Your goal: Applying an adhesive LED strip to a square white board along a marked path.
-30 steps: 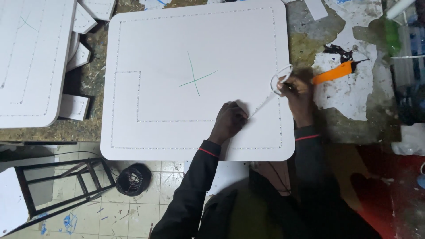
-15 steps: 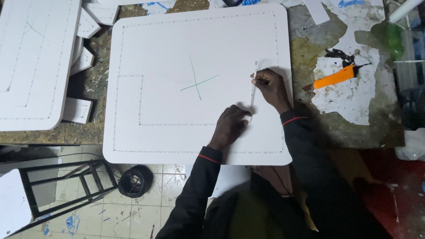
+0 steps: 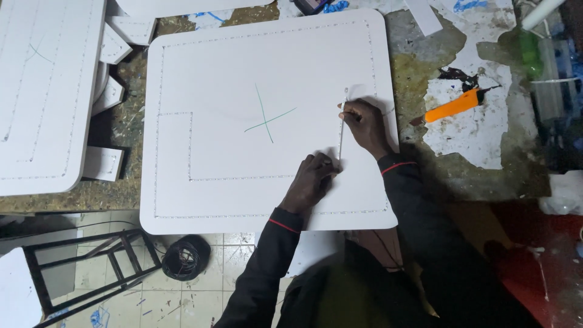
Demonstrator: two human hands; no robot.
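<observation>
White board point(image 3: 243, 73): left hand point(image 3: 311, 181) and right hand point(image 3: 363, 124) each pinch thin strip point(image 3: 341, 140) ends.

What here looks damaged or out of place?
The workbench top is rough: its white coating has peeled into ragged patches, one beneath the orange knife. The big white board looks intact, and juts past the bench edge.

hidden: strip's point(image 3: 341, 138) lower end under left hand point(image 3: 311, 181) | cut off: side board point(image 3: 42, 91) (left, top)
</observation>
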